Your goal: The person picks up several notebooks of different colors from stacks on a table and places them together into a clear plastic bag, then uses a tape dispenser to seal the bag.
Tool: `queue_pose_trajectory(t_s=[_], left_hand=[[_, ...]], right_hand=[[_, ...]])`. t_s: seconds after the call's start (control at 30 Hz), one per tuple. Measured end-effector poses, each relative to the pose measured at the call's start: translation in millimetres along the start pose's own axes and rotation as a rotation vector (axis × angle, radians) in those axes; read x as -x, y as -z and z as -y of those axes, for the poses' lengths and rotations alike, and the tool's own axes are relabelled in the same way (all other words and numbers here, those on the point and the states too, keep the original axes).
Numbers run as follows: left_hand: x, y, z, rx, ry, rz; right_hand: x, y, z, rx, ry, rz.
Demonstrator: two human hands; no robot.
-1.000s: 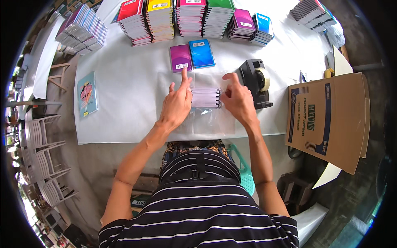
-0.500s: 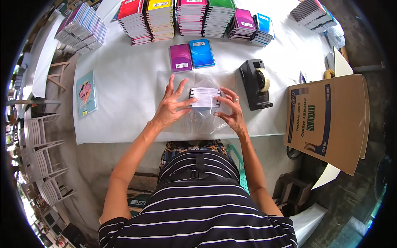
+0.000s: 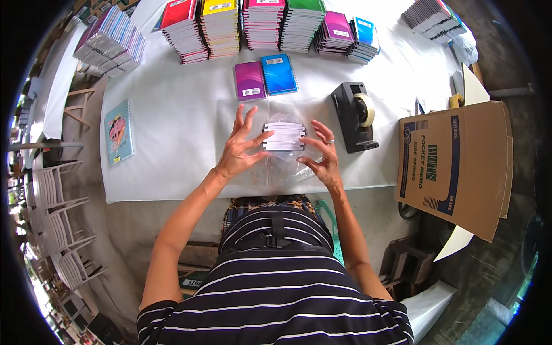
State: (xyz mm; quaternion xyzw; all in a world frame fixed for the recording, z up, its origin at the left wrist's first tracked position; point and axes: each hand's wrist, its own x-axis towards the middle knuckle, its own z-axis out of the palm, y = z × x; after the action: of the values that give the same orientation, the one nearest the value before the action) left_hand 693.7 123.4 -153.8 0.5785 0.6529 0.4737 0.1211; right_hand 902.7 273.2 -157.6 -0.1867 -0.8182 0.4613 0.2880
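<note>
A small stack of notebooks (image 3: pixel 284 137), white page edges up with dark spiral bindings at its ends, sits over clear plastic film (image 3: pixel 287 174) near the table's front. My left hand (image 3: pixel 234 154) holds the stack's left end with the index fingertip and thumb, its other fingers raised and spread. At the right end, my right hand (image 3: pixel 325 162) grips with a bent index finger and thumb, the other fingers lifted. Just beyond lie a purple notebook (image 3: pixel 249 79) and a blue notebook (image 3: pixel 279 73), side by side.
A black tape dispenser (image 3: pixel 348 118) stands right of my hands. Farther right is an open cardboard box (image 3: pixel 448 164). Tall stacks of coloured notebooks (image 3: pixel 261 31) line the far side, with more stacks (image 3: pixel 112 43) at far left. A light-blue notebook (image 3: pixel 119 132) lies left on the silvery table (image 3: pixel 167 126).
Both hands stay at the stack with small finger shifts. My right fingers have lifted slightly and the stack's page edges show more fully. The whole view has shifted slightly.
</note>
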Motion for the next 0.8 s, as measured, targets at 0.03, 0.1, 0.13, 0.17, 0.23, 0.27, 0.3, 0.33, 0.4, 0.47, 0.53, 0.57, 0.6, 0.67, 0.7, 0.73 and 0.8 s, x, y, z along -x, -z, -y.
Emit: queue_pose_trajectory(t_s=[0.03, 0.1, 0.13, 0.17, 0.23, 0.27, 0.3, 0.33, 0.4, 0.47, 0.53, 0.57, 0.6, 0.67, 0.7, 0.73, 0.8], left_hand=[[2.3, -1.1, 2.3, -0.008, -0.004, -0.005], [3.5, -1.3, 4.8, -0.024, -0.013, -0.013], [2.0, -0.6, 5.4, -0.064, -0.037, 0.013], [-0.1, 0.5, 6.5, -0.105, -0.061, 0.038], [-8.7, 5.1, 0.4, -0.202, -0.115, 0.077], [-13.8, 7.9, -2.0, -0.26, -0.148, 0.092], [-18.8, 10.2, -5.4, -0.318, -0.183, 0.107], [-21.0, 9.9, -6.6, -0.336, -0.183, 0.118], [-24.7, 9.3, -8.9, -0.37, -0.183, 0.143], [-27.9, 10.4, -10.5, -0.378, -0.193, 0.145], [-31.4, 13.5, -12.2, -0.392, -0.192, 0.165], [-33.4, 15.1, -12.8, -0.4, -0.189, 0.185], [-35.8, 16.2, -13.6, -0.407, -0.187, 0.205], [-41.2, 16.9, -12.5, -0.355, -0.141, 0.249], [-45.0, 17.9, -12.5, -0.331, -0.118, 0.272], [-48.8, 18.8, -12.4, -0.307, -0.094, 0.298], [-56.5, 20.2, -11.6, -0.26, -0.046, 0.349]], right_hand=[[0.4, -0.4, -0.5, 0.049, 0.009, 0.024], [-3.7, -6.8, -2.0, 0.075, 0.047, 0.046], [-5.7, -9.0, -1.9, 0.088, 0.066, 0.057], [-6.6, -8.4, -1.3, 0.09, 0.07, 0.05], [-7.6, -6.2, 0.6, 0.093, 0.078, 0.045], [-7.6, -7.8, 2.2, 0.067, 0.069, 0.031], [-8.3, -11.1, 6.0, 0.041, 0.061, 0.016], [-9.1, -13.8, 8.6, 0.015, 0.053, 0.001], [-12.9, -17.6, 7.3, 0.013, 0.062, -0.028], [-14.8, -17.7, 6.5, -0.009, 0.042, -0.036], [-20.3, -14.9, 12.8, -0.054, -0.001, -0.016], [-23.2, -13.5, 14.8, -0.062, -0.011, -0.021], [-26.2, -11.5, 16.8, -0.068, -0.021, -0.026], [-31.1, -7.6, 20.7, -0.055, -0.049, -0.021], [-33.6, -6.1, 22.6, -0.037, -0.067, -0.01], [-35.9, -4.9, 23.6, -0.019, -0.085, 0.001], [-41.6, -2.4, 22.8, -0.037, -0.119, 0.018]])
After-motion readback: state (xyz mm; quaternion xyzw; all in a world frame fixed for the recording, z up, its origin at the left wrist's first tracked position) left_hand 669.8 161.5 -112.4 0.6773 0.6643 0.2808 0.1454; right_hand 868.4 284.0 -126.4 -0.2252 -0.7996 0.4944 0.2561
